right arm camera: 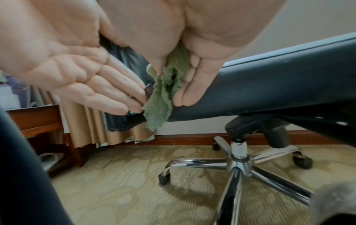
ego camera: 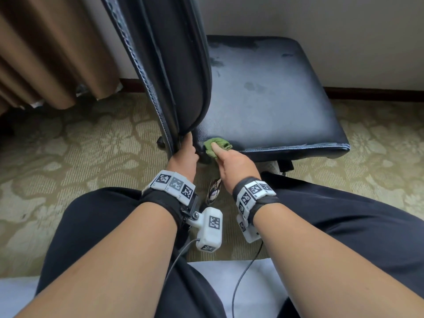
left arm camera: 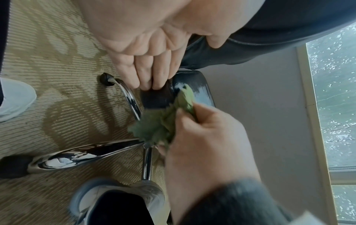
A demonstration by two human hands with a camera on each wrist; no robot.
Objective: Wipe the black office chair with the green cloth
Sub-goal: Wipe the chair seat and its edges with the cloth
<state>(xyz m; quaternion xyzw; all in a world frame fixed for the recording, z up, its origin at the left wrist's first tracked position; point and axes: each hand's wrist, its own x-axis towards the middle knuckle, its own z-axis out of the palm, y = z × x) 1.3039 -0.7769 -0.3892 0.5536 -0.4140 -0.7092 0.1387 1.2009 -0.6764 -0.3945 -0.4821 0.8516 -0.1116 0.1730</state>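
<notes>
Nearest the lens in the head view, at the bottom of the frame, two bare forearms reach forward over dark trousers, each wrist wrapped in a black band set with white blocks of black-and-white square marker patterns (ego camera: 175,184). These carry coded squares only; no brand, label or readable writing shows anywhere.

In the middle of the frame the right hand (ego camera: 231,164) pinches the small crumpled green terry cloth (ego camera: 214,146), thumb on top and fingers curled beneath, pressing it on the near left corner of the seat of the black padded leatherette office chair (ego camera: 270,97). The left hand (ego camera: 184,154) lies just beside it, fingers straight and pressed together against the lower edge of the tall stitched backrest (ego camera: 165,65), steadying it.

The cloth looks soft, light and limp, best bunched in the fist so a loose flap does not drag. The seat surface looks smooth and worn, with dull smears at upper centre, so the cloth should glide. The chair stands on a chrome five-star castor base (right arm camera: 238,166) on patterned beige carpet (ego camera: 80,157), so it will likely roll or swivel unless braced by the backrest.
</notes>
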